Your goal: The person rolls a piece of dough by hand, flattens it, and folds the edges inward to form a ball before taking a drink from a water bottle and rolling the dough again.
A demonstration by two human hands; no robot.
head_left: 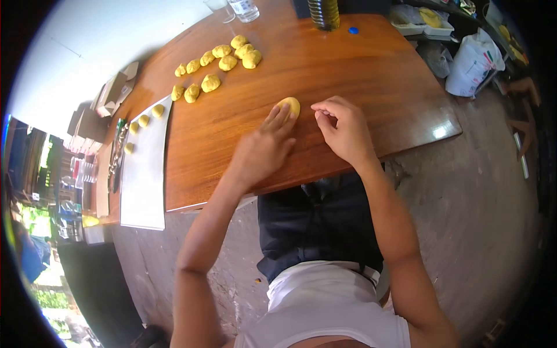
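Midway: left hand, fingers flat, pressing one dough ball; right hand curled empty; shaped pieces piled at eleven o'clock, few on tray.

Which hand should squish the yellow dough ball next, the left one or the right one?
Probably the left hand: its fingertips already lie on the dough ball on the wooden table. The right hand is curled just beside the ball, not on it.

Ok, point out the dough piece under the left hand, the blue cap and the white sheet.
dough piece (290, 106): head view, its bare top beyond the fingers.
blue cap (353, 30): head view, its centre.
white sheet (146, 180): head view, bare middle.
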